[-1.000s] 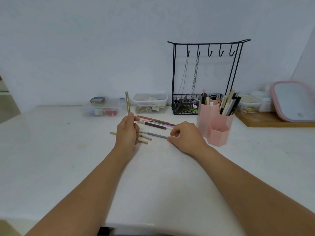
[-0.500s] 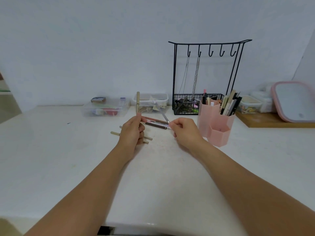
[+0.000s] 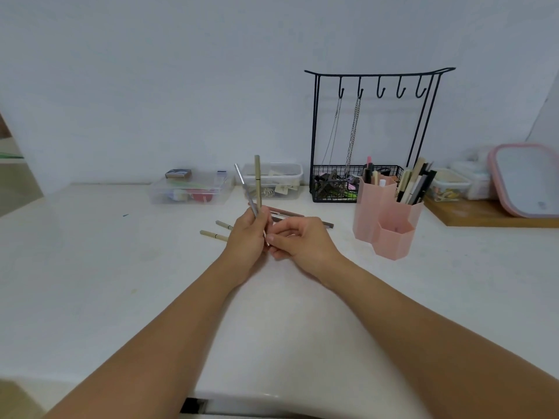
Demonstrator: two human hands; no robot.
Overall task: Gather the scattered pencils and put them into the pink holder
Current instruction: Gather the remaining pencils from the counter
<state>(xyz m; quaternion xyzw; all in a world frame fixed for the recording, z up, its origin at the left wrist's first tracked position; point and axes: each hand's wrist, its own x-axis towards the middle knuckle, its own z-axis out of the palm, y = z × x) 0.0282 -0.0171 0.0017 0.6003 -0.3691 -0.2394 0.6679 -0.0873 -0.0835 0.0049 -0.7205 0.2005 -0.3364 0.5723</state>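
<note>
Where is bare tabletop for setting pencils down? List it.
Free: the wide stretch left of the left hand, in front of the clear box, and the near table between the forearms. Crowded: loose pencils behind both hands, and the back row around the pink holder.

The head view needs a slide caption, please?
Left hand holds two pencils upright; right hand steadies them near pink holder.

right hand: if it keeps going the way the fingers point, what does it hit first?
The right hand points left, its fingertips at the lower end of the grey pencil. Going on, it would likely meet the left hand, whose grip holds that pencil and the olive pencil. Depth looks matched but isn't certain.
</note>
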